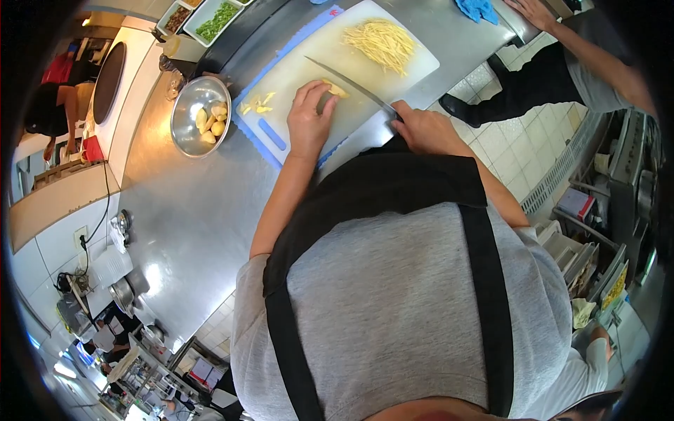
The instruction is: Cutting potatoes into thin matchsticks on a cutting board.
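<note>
My right hand (421, 126) grips the handle of a kitchen knife (358, 87), whose long blade slants across a white cutting board (310, 126). With bent fingertips, my left hand (311, 113) steadies a pale yellow peeled piece, apparently ginger (336, 89), on the board beside the blade. At the board's far right lies a heap of thin yellow strips (380, 44). A few small cut pieces (256, 104) rest near its left end, by the blue handle slot (272, 134). Under the board, a blue cloth (295, 44) shows along the edges.
A steel bowl (200, 118) of peeled pieces stands left of the board on the steel counter (195, 210). Containers of chopped greens (216, 22) and brown bits (176, 20) sit behind. At right, another person's hand (532, 13) rests near a blue cloth (478, 9).
</note>
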Available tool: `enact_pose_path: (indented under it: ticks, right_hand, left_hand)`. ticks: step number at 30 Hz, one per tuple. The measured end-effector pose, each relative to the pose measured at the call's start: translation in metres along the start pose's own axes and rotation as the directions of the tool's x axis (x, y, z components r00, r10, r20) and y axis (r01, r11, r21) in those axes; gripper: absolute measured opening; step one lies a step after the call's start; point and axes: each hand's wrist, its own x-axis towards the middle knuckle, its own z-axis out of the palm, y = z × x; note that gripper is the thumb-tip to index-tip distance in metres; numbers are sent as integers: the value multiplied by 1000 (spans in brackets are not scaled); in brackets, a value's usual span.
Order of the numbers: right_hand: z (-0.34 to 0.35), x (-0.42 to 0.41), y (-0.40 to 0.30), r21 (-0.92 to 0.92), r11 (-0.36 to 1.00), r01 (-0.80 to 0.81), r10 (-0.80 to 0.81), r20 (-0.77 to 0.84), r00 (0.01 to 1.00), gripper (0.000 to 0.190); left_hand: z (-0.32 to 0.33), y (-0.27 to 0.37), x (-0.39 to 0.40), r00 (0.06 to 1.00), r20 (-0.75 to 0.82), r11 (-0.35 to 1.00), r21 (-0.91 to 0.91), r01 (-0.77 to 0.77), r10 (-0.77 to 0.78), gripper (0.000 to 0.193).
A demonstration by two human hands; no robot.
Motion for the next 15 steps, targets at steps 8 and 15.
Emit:
enact_pose_path:
  ticks: [8,15]
  right_hand:
    - [-7,-10,-5,-12,1000,24,-24,4,1000,24]
    - [-21,-12,-6,-8,1000,20,-20,71,997,25]
  left_hand:
    - [1,3,2,1000,-20,1000,3,18,-18,28]
    - [2,1,0,999,-20,1000,0,30,-30,28]
